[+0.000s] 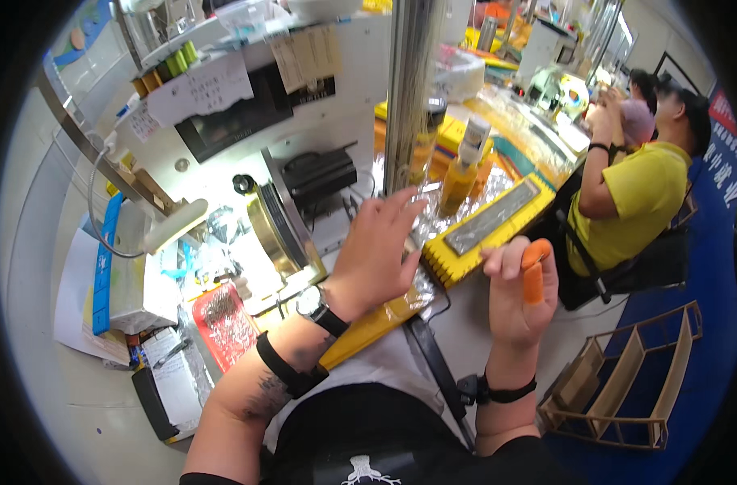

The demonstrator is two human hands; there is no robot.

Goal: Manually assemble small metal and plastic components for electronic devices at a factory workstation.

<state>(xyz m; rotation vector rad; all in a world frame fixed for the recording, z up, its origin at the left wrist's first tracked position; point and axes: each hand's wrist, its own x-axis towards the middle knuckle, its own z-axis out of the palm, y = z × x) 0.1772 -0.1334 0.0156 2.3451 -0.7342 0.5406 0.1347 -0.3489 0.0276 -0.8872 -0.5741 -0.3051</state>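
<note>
My left hand (378, 252) reaches over the bench edge with its fingers stretched out and thumb apart. Its fingertips are beside a bottle of amber liquid (459, 187), over crinkled foil; a small shiny bit by the fingertips is too blurred to name. Raised to the right, my right hand (520, 303) has its fingers curled in, with orange finger covers (533, 279) on it. Whatever those fingers hold, if anything, is hidden. Between the hands and beyond them, a long grey flat stone or plate (494, 218) lies on a yellow block (447, 260).
Left of my left hand stands a brass-coloured wheel machine (278, 234) under a lamp (177, 225). A red tray (237, 338) and a written notepad (173, 376) lie nearer. A metal post (409, 97) rises ahead. A person in yellow (639, 194) sits right, above a wooden rack (627, 376).
</note>
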